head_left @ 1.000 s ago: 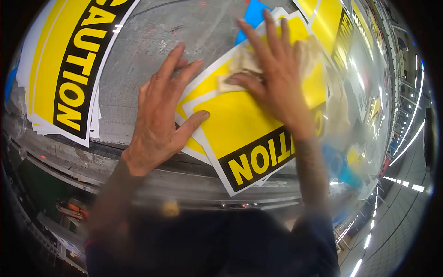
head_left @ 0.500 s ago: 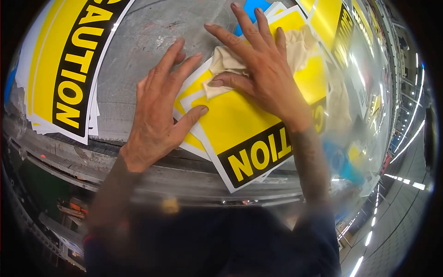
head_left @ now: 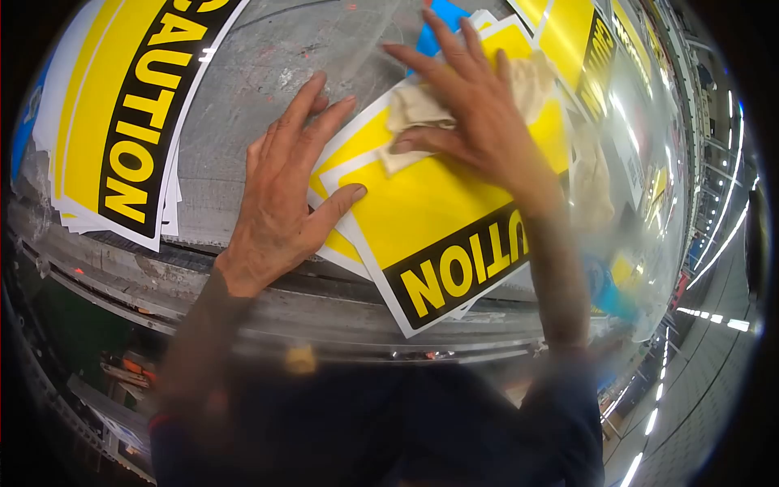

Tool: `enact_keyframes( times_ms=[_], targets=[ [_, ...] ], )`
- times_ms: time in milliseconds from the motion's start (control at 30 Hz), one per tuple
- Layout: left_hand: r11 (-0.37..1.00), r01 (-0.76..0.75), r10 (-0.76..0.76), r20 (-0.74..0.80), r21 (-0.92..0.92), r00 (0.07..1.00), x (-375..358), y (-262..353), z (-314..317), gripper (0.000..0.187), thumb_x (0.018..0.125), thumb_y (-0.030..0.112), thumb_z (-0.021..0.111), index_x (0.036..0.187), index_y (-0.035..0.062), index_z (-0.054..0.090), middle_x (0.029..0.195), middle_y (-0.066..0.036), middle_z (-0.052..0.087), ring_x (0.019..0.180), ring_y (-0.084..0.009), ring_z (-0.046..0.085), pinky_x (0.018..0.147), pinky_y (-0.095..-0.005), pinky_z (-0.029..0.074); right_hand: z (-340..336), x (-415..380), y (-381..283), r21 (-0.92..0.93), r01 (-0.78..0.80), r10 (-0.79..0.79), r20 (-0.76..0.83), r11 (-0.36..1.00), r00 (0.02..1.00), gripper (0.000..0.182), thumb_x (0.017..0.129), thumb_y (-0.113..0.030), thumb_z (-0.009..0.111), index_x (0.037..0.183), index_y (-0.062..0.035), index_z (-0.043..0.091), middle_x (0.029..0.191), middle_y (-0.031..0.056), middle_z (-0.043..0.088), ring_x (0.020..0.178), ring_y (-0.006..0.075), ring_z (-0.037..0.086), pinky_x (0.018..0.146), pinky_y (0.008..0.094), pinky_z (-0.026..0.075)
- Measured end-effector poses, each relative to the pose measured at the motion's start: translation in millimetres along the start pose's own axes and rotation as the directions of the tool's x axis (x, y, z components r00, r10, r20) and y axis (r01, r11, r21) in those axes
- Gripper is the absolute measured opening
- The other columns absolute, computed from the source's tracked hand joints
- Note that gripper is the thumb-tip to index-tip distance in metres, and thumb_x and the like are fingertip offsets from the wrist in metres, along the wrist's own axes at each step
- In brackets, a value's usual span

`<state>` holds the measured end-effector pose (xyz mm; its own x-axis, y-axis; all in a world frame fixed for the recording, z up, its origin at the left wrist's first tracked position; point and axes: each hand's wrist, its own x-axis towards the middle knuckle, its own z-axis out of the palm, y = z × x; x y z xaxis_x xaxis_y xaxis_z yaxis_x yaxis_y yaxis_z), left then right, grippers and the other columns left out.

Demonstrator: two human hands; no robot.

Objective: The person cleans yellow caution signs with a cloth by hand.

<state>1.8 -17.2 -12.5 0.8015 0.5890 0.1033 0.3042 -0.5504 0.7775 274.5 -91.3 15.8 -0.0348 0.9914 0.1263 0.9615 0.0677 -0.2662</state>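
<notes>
My right hand (head_left: 479, 114) lies over a crumpled cream cloth (head_left: 411, 109), its fingers spread and thumb on the fabric, pressing it against the top yellow caution sign (head_left: 430, 195). The cloth shows on both sides of the hand. My left hand (head_left: 280, 195) is open at the sign's left edge, with the thumb tip on its border and the other fingers stretched over the grey table. Another yellow sheet (head_left: 337, 247) sticks out beneath the top sign. My right wrist and forearm hide part of the black band with its yellow letters.
A pile of caution signs (head_left: 122, 130) lies to the left on the scratched grey table (head_left: 235, 105). More signs (head_left: 568, 40) lie at the upper right, near clear plastic sheeting (head_left: 633, 154). A blue object (head_left: 438, 24) shows behind my right hand. The table's metal edge (head_left: 195, 304) runs in front of me.
My right hand has slid a little to the right across the sign, and the cloth has moved with it. The left hand stays nearly in place.
</notes>
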Motion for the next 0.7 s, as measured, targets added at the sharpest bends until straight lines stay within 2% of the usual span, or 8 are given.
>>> enact_keyframes(
  times_ms=[200,300,433,467,567,700],
  targets=[
    [1.000,0.004,-0.004,0.001,-0.010,1.000,0.2,3.8,1.1,0.082,0.096,0.033,0.083,0.168,0.0129,0.049,0.182,-0.014,0.032,0.161,-0.0326,0.043,0.129,-0.0536,0.029,10.0,6.7,-19.6,0.040,0.021,-0.020,-0.028,0.999,0.999,0.094,0.077,-0.063,0.089,0.161,-0.0351,0.058,0.182,0.0105,0.032,0.168,0.0497,0.022,0.124,0.0829,0.022],
    [1.000,0.010,-0.010,-0.014,-0.017,1.000,-2.5,-0.2,-0.4,0.083,0.095,0.033,0.084,0.168,0.0129,0.050,0.182,-0.014,0.032,0.161,-0.0327,0.043,0.130,-0.0539,0.029,3.0,4.5,-2.1,0.026,0.025,-0.025,-0.006,0.999,1.000,0.092,0.079,-0.063,0.088,0.162,-0.0350,0.058,0.182,0.0111,0.033,0.167,0.0496,0.022,0.124,0.0830,0.022],
    [1.000,0.005,-0.005,-0.002,-0.004,1.000,-1.5,1.6,-0.1,0.083,0.095,0.033,0.083,0.168,0.0126,0.049,0.182,-0.015,0.031,0.162,-0.0328,0.042,0.130,-0.0539,0.028,8.2,5.9,-12.2,0.051,0.035,-0.035,-0.010,0.998,0.999,0.086,0.084,-0.064,0.085,0.160,-0.0335,0.060,0.181,0.0119,0.034,0.167,0.0499,0.025,0.124,0.0827,0.022],
    [1.000,0.001,-0.001,0.002,-0.005,1.000,-1.6,1.1,-0.4,0.083,0.095,0.033,0.083,0.168,0.0125,0.049,0.182,-0.015,0.031,0.162,-0.0328,0.042,0.130,-0.0539,0.028,7.0,1.8,-8.0,0.065,0.024,-0.024,-0.003,0.998,1.000,0.083,0.085,-0.061,0.086,0.159,-0.0335,0.060,0.181,0.0111,0.034,0.166,0.0503,0.025,0.123,0.0844,0.022],
    [1.000,0.006,-0.006,-0.004,-0.001,1.000,-2.0,1.4,0.4,0.083,0.096,0.033,0.083,0.168,0.0118,0.049,0.182,-0.015,0.031,0.162,-0.0337,0.041,0.130,-0.0545,0.029,-14.0,14.4,-4.2,0.049,-0.076,0.063,0.232,0.996,0.971,0.092,0.092,-0.062,0.083,0.169,-0.0268,0.048,0.185,0.0223,0.018,0.166,0.0586,0.016,0.128,0.0795,0.019],
    [1.000,-0.004,0.003,0.015,0.007,1.000,0.4,4.0,-1.3,0.082,0.096,0.031,0.083,0.168,0.0111,0.049,0.182,-0.015,0.031,0.162,-0.0351,0.041,0.130,-0.0555,0.029,-3.0,13.9,-22.1,-0.065,-0.006,0.016,0.158,0.998,0.987,0.088,0.094,-0.061,0.081,0.167,-0.0218,0.051,0.185,0.0210,0.021,0.166,0.0569,0.020,0.129,0.0779,0.021]
  ],
)
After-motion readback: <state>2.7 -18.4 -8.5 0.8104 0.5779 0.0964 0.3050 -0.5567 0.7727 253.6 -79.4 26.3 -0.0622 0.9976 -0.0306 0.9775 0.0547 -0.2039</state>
